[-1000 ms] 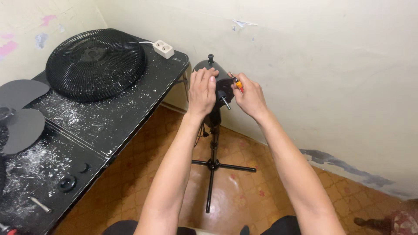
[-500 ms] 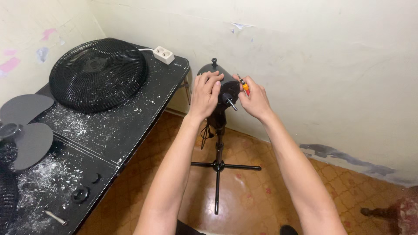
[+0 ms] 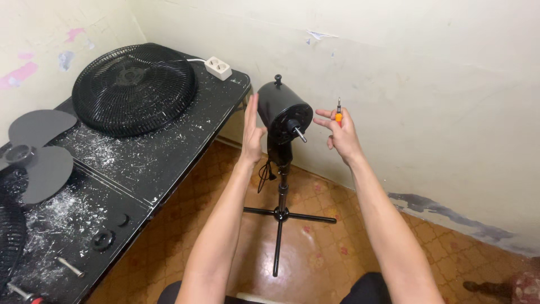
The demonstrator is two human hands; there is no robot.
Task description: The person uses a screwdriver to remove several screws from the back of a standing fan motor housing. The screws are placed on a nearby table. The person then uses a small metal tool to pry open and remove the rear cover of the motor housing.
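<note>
I keep my left hand (image 3: pixel 251 130) flat and released beside the black round fan motor housing (image 3: pixel 283 111) to steady it, while my right hand (image 3: pixel 341 135) fingers grasp the small orange-handled screwdriver (image 3: pixel 338 114) upright, away from the bare shaft.

One fan motor on its stand (image 3: pixel 283 115); one screwdriver (image 3: pixel 338 114); one fan grille (image 3: pixel 134 89); one power strip (image 3: pixel 218 67).
</note>
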